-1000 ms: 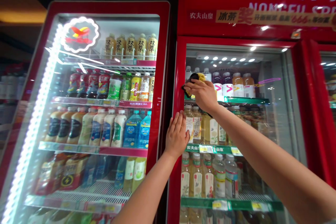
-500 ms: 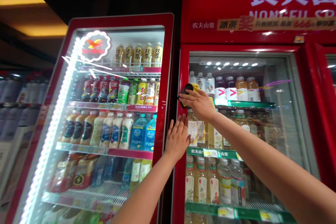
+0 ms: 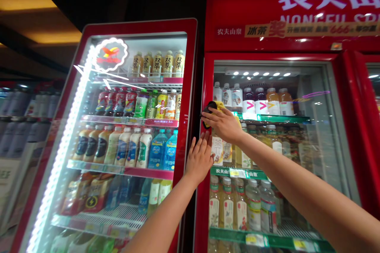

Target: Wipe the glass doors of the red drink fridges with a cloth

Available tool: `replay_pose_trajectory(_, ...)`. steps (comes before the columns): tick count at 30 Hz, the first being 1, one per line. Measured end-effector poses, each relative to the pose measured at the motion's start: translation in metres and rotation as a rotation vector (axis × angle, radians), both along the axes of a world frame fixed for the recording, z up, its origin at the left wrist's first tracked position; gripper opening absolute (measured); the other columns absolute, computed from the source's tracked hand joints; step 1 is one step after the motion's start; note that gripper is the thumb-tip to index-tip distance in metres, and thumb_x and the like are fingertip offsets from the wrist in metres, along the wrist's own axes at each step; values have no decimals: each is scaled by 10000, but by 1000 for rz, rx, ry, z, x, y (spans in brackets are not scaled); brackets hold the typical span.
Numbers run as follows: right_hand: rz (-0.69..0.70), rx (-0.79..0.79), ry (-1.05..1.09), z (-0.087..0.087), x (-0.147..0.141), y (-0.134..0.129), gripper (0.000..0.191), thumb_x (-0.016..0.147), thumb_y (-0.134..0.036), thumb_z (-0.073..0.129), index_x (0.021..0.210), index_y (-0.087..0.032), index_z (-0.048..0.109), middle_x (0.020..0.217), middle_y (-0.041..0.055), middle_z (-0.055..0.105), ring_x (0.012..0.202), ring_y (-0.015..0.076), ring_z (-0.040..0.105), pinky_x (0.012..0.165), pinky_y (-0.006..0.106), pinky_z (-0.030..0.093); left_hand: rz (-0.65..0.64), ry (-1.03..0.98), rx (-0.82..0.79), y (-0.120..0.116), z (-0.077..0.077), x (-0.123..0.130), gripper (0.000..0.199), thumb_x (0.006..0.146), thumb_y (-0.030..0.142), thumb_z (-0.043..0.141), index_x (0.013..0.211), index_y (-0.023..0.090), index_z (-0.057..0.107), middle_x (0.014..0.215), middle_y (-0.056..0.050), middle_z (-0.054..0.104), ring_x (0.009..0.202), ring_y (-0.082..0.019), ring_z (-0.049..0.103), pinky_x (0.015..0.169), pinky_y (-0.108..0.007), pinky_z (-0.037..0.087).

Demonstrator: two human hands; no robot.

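Note:
My right hand (image 3: 224, 123) presses a yellow and black cloth (image 3: 211, 113) against the left edge of the right-hand fridge's red door frame (image 3: 209, 75). Its fingers stretch over the cloth, and part of the yellow side shows above them. Just below, my left hand (image 3: 200, 159) rests on the same frame with fingers extended, holding nothing. Behind my right hand and forearm, the glass door (image 3: 317, 158) covers shelves of bottles, some of which my arm hides.
To the left stands another red-framed drinks fridge (image 3: 192, 59) with a bright light strip (image 3: 63, 134) and several shelves of bottles. A dark gap separates the two fridges. Further left, shelves hold blurred bottles (image 3: 14, 101). A lettered red header (image 3: 237, 12) tops the right fridge.
My right hand and the cloth have slid slightly down the door frame, closer to my left hand. My left hand stays in nearly the same place.

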State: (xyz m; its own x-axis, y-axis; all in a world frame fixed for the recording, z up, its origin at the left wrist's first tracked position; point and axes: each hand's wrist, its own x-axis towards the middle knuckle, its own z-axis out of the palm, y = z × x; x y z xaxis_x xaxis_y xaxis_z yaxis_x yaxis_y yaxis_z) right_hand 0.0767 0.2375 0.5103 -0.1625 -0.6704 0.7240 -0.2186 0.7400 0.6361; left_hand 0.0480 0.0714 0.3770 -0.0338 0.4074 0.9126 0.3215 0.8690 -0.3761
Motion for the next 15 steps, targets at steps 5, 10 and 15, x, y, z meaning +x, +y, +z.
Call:
replay_pose_trajectory(5, -4, -81, 32, 31, -1, -8, 495, 1013, -163, 401, 1479, -245, 547, 1572, -3, 507, 1480, 261, 423, 1165, 493, 366, 24, 15, -21, -2, 3, -2, 639, 969, 246, 502, 1573, 97, 353, 1613, -158, 432, 1543, -242, 328, 1289, -468, 269)
replay_pose_trajectory(10, -24, -305, 92, 61, -5, -19, 508, 1036, -191, 341, 1518, -180, 499, 1608, 56, 457, 1485, 304, 407, 1160, 500, 373, 47, 28, -58, -3, 11, -1, 658, 999, 281, 457, 1597, 70, 280, 1647, -175, 363, 1553, -251, 299, 1273, -457, 294)
replay_pose_trajectory(15, -40, -325, 120, 14, -8, -11, 547, 1018, -182, 356, 1557, -161, 442, 1623, 102, 418, 1470, 339, 423, 1154, 539, 370, 19, -2, -25, -3, 9, 2, 587, 983, 259, 473, 1537, 77, 406, 1628, -170, 401, 1555, -244, 298, 1282, -475, 277)
